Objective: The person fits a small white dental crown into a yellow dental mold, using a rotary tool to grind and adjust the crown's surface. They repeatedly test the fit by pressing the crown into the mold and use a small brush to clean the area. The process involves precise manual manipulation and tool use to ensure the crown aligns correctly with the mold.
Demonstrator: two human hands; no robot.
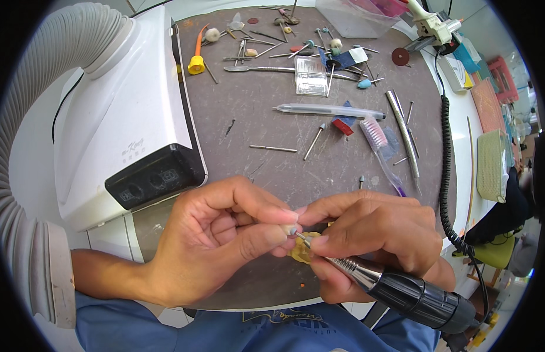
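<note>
My left hand [208,243] is closed, thumb and forefinger pinching a small whitish piece [289,229] that looks like a dental crown; the fingertips hide most of it. In my right hand [384,229] is a black and silver rotary handpiece [422,296], gripped like a pen near its metal nose. Its thin bit points left and its tip meets the small piece or sits right beside it. Both hands' fingertips come together over the near part of the grey-brown mat [225,158]. Below them, partly covered, lies a yellow piece [300,253] that resembles a dental model.
A white machine [126,111] with a ribbed hose [20,146] stands at the left. Loose burs, a translucent pen [325,110], a toothbrush [378,144] and a metal instrument [404,135] lie beyond my hands. A coiled black cord [445,170] runs down the right side.
</note>
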